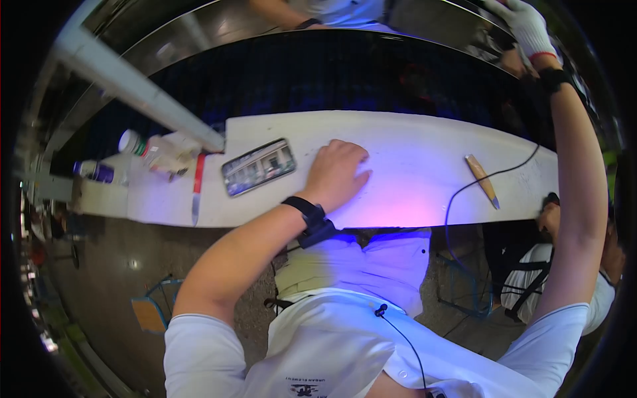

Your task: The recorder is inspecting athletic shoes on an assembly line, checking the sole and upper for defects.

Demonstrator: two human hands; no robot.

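Observation:
My left hand (337,174), bare with a black band at the wrist, rests on the white tabletop (398,139), fingers slightly bent and thumb apart, holding nothing. To its left lies a phone (259,167) with a lit screen. My right hand (531,33), in a white knitted glove with a red cuff, is raised at the far right; its fingertips run into the picture's edge, so what they may hold is hidden. A short wooden-handled blade (482,180) lies on the right of the table, and a red-handled knife (198,188) lies left of the phone.
A clear bottle (162,156) with a white cap and a purple-labelled bottle (94,171) are at the left. A grey metal post (139,86) slants across there. A black cable (458,194) crosses the table's right side. Another person (345,12) is across the dark panel.

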